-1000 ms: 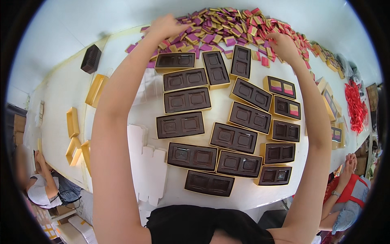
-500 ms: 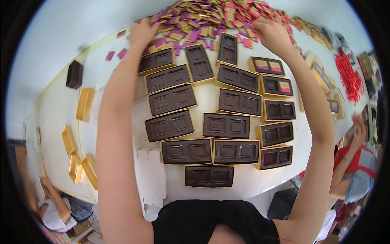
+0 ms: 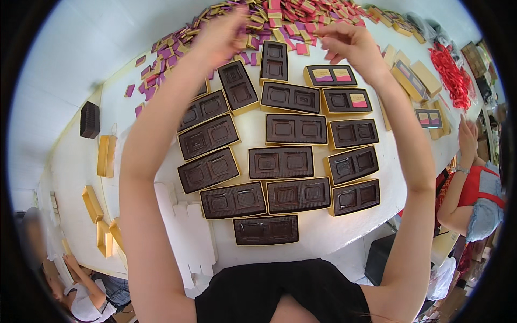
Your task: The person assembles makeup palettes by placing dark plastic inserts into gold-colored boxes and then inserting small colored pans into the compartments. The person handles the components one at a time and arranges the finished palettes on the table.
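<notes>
My left hand (image 3: 223,37) is over the pile of small flat wrapped pieces (image 3: 309,8), smeared by motion, so its fingers and anything in them are unclear. My right hand (image 3: 353,48) hovers at the near edge of the pile, its fingers bent and apart, with nothing visible in them. Just below it is a gold box with a dark brown tray (image 3: 330,75), both compartments holding a purple or pink and gold piece. The box nearer me (image 3: 340,101) has a pink and gold piece (image 3: 358,100) in its right compartment only. Several other dark trays (image 3: 280,161) have bare compartments.
Gold box parts (image 3: 106,156) and a dark block-like stack (image 3: 89,119) lie at the left. Red ribbon (image 3: 449,78) and more boxes (image 3: 409,81) are at the right. White card (image 3: 188,237) sits at the near edge. Other people sit at both sides.
My left hand has moved right across the pile. My right hand's fingers have come apart from a closed shape. The whole view has shifted slightly; the boxes hold the same pieces.
</notes>
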Demonstrator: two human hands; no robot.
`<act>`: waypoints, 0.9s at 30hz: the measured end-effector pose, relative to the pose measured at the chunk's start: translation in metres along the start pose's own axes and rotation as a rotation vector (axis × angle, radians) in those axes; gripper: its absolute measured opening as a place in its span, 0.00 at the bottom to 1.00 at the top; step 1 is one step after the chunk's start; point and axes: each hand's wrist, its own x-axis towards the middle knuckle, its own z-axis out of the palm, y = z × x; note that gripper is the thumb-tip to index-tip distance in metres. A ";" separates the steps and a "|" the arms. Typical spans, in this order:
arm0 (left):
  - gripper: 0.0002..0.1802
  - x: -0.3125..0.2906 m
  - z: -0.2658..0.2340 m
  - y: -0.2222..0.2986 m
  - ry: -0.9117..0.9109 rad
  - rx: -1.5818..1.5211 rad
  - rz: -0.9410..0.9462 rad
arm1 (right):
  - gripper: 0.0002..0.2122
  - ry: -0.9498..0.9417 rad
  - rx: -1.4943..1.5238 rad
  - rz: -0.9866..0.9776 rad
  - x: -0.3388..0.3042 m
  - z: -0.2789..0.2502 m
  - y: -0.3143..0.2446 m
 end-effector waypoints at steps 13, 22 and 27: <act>0.13 -0.054 0.131 -0.031 -0.269 -0.382 -0.347 | 0.18 0.092 0.220 0.258 -0.050 0.006 0.015; 0.22 -0.062 0.135 -0.031 -0.311 -0.418 -0.409 | 0.20 0.220 -0.261 -0.074 -0.065 0.003 0.024; 0.16 -0.053 0.133 -0.039 -0.217 -0.465 -0.492 | 0.19 0.382 -0.257 -0.238 -0.073 0.021 0.005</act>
